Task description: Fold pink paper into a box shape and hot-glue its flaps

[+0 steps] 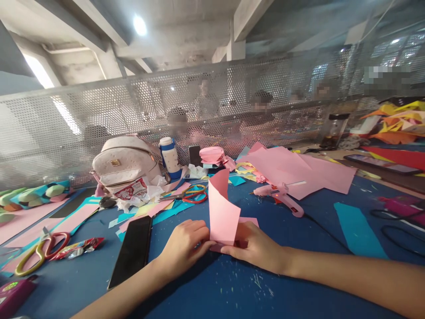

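A folded sheet of pink paper (224, 217) stands upright between my hands, its top flaring and curling. My left hand (187, 243) pinches its lower left edge, thumb toward the paper. My right hand (257, 248) is closed round the lower right side, with the thumb in front and the other fingers partly hidden behind the paper. Beyond my right hand lies a pink hot glue gun (279, 195) with a small orange light. Left of my left hand rests a black phone (132, 250).
Scissors (191, 194) lie among blue and pink scraps, and another pair of scissors (43, 250) at the left. A backpack (128, 159) and a bottle (170, 159) stand by the perforated metal screen (139, 106). Large pink sheets (308, 170) spread at the back right.
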Demonstrator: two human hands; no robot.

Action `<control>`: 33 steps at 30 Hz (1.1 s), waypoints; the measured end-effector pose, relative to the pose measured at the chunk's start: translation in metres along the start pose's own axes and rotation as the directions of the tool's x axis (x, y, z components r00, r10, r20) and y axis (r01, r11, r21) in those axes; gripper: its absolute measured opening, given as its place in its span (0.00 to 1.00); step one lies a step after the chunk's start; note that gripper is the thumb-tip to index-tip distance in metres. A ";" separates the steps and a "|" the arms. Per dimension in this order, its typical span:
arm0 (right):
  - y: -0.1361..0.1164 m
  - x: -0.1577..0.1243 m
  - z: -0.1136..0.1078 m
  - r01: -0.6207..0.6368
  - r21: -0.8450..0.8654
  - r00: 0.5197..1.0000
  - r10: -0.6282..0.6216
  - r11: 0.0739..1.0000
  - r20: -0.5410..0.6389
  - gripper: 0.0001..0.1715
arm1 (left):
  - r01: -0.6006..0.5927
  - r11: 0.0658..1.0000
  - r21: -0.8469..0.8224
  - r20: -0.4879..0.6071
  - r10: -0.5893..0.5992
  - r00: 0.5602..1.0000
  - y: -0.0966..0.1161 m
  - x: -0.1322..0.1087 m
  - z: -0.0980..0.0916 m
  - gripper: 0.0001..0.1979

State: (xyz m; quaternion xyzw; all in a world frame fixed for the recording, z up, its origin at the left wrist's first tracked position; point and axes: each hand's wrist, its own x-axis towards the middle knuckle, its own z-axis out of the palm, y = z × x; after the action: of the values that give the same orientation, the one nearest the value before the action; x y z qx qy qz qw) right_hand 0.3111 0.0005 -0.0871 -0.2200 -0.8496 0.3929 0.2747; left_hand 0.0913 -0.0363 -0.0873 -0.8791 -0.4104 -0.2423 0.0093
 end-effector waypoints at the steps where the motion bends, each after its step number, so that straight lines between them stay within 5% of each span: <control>1: -0.001 0.000 0.000 0.004 -0.013 1.000 -0.004 1.000 0.008 0.15 | 0.047 0.997 -0.057 -0.011 -0.048 0.999 -0.001 0.000 0.000 0.14; 3: -0.002 0.000 0.000 0.017 -0.023 0.999 -0.017 1.000 0.032 0.15 | 0.134 0.965 -0.226 -0.051 -0.149 0.987 -0.004 -0.001 0.000 0.09; 7: -0.006 0.004 -0.002 0.055 -0.016 0.995 -0.054 0.998 0.085 0.19 | 0.203 0.790 -0.579 -0.013 -0.257 0.966 -0.006 0.001 0.002 0.20; 13: -0.019 0.034 -0.011 0.103 -0.009 0.990 -0.101 0.995 0.095 0.17 | 0.183 0.513 -0.839 0.024 -0.301 0.953 -0.002 0.005 0.003 0.23; 22: -0.027 0.050 -0.015 0.151 -0.287 0.988 -0.134 0.946 0.078 0.18 | 0.204 0.440 -0.875 0.018 -0.389 0.921 -0.013 0.005 0.005 0.31; 33: -0.057 0.051 -0.064 0.274 -0.475 0.923 -0.368 0.836 -0.115 0.16 | 0.234 0.140 -0.962 0.107 -0.596 0.796 -0.008 0.013 -0.002 0.22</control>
State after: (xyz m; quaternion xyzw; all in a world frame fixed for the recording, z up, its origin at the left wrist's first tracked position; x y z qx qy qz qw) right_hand 0.3045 0.0311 0.0076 -0.1697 -0.9097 0.1094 0.3628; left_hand 0.0916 -0.0217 -0.0817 -0.5031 -0.4052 -0.5594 -0.5194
